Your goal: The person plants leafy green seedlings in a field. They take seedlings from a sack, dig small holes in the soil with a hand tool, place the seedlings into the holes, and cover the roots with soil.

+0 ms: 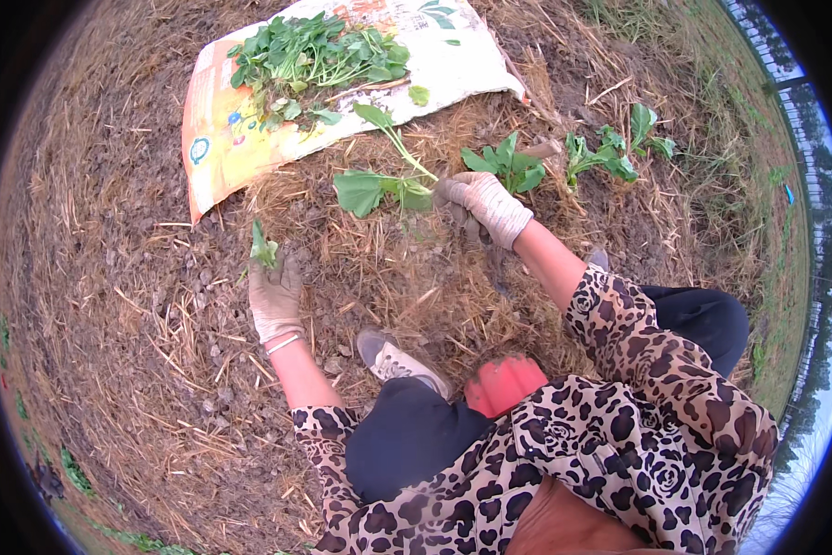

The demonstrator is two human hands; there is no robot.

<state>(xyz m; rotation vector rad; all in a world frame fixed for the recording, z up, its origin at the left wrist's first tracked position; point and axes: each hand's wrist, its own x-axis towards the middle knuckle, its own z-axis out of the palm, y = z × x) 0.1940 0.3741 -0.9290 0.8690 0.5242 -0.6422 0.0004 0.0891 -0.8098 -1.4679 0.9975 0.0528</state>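
My left hand (pixel 275 291), in a pale, soiled work glove, holds a small green leafy seedling (pixel 263 251) upright above the straw-strewn soil. To the right, my right hand (pixel 482 207), gloved too, is closed around the stem ends of a larger leafy seedling (pixel 388 187), whose leaves point left. Behind them a heap of similar seedlings (pixel 312 55) lies on a printed white and orange sack (pixel 457 69). Just past my right hand a leafy plant (pixel 507 163) stands at the soil, partly in front of a wooden stick end (pixel 544 148).
More leafy plants (pixel 606 152) stand in the soil farther right. Dry straw (pixel 180 361) covers the ground. A red plastic object (pixel 504 385) is between my legs, beside my shoe (pixel 398 361). Grass (pixel 721 139) borders the soil at the right, with a fence beyond.
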